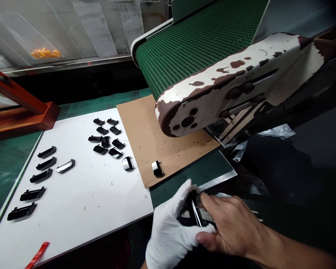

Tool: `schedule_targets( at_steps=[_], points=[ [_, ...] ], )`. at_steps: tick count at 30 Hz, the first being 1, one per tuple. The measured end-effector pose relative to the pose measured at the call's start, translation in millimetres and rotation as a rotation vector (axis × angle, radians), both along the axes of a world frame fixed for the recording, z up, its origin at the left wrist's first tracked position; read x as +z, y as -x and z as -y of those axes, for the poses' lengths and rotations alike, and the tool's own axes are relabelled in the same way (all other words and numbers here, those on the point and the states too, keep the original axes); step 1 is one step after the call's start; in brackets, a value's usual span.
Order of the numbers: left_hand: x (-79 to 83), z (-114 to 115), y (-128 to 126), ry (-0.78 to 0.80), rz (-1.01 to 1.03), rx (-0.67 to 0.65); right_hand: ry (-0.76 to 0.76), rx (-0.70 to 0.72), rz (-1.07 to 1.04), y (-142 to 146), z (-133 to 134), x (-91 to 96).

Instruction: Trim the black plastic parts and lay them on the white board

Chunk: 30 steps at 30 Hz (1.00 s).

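Observation:
My left hand (170, 228), in a white glove, is closed round a glossy black plastic part (195, 211) with a bright reflection along it. My bare right hand (229, 224) grips the same part from the other side, fingers at its top and thumb near its lower end. The fingers partly hide the part. Just beyond my hands, a similar black part (157, 169) lies on the brown cardboard sheet (145, 140). Another black part (127, 163) rests close by on the white board (100, 198).
Above the cardboard juts the end of a green conveyor belt (201, 41) with a chipped white side frame (201, 101). On the white board lie a cluster of black parts (102, 130), a column of larger ones (40, 175) and a red strip (37, 255). A wooden frame (42, 112) stands far left.

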<state>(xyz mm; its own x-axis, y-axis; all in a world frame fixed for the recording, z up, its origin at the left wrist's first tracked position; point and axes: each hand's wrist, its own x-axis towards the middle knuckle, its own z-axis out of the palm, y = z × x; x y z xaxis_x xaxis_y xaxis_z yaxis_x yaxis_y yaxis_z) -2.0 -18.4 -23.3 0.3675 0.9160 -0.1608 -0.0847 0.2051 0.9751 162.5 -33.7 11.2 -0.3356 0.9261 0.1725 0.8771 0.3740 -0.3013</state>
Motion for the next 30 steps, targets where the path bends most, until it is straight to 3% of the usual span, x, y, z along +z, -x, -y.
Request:
schedule_targets(
  at_steps=[6,10,16,30],
  points=[
    [-1.2,-0.4,-0.5,0.014,0.06,0.005,0.003,0.03,-0.016,-1.8,3.1,-4.6],
    [0.7,-3.0,-5.5,0.11,0.143,0.024,-0.017,0.036,-0.121,0.2,2.2,-3.6],
    [7.0,-9.4,-5.8,0.184,0.196,0.06,-0.124,-0.099,-0.171,3.7,-2.0,9.8],
    [1.6,-5.4,-0.2,0.099,0.189,-0.03,0.195,-0.113,-0.084,0.6,5.4,15.5]
  ],
)
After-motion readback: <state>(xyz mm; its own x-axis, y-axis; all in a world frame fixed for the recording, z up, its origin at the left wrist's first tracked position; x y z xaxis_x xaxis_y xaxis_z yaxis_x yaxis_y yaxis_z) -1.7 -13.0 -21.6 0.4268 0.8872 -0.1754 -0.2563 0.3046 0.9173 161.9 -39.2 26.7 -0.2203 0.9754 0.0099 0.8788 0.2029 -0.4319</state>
